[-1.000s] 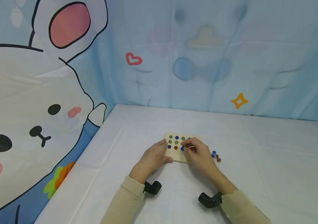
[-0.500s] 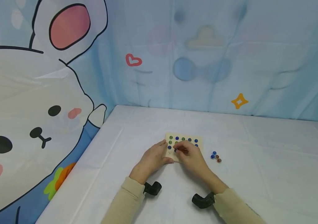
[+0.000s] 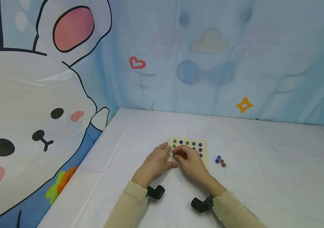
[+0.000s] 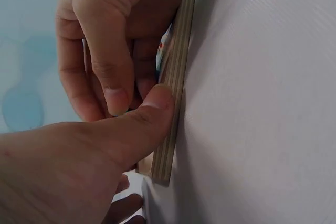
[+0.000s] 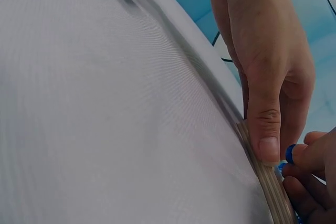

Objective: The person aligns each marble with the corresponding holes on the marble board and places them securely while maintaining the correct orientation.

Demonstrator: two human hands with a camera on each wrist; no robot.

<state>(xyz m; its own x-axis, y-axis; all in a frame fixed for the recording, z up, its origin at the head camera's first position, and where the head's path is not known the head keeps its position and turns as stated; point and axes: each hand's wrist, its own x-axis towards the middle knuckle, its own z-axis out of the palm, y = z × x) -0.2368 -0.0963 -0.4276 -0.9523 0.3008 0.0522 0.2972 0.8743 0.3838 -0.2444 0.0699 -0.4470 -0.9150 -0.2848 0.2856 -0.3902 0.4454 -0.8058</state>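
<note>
A pale wooden board (image 3: 204, 148) lies on the white table, with rows of green, blue and amber marbles in its hollows. My left hand (image 3: 154, 163) rests along its left side, fingers nearly straight and thumb on the near edge. In the left wrist view that thumb presses the board's layered edge (image 4: 176, 72). Over the board's left part, my right hand (image 3: 190, 161) pinches a blue marble (image 5: 290, 153) between thumb and fingertips, low over the surface. The right hand hides the middle of the board and part of the lower rows.
Several loose marbles (image 3: 221, 161), blue and reddish brown, lie on the table (image 3: 264, 177) just right of the board. Behind the table hangs a blue printed curtain (image 3: 162, 85). A black camera mount (image 3: 201, 204) sits at the right wrist, and another (image 3: 156, 192) at the left.
My right hand has moved left across the board with the blue marble, uncovering the right-hand columns. The left hand stays in place, and the loose marbles lie as before.
</note>
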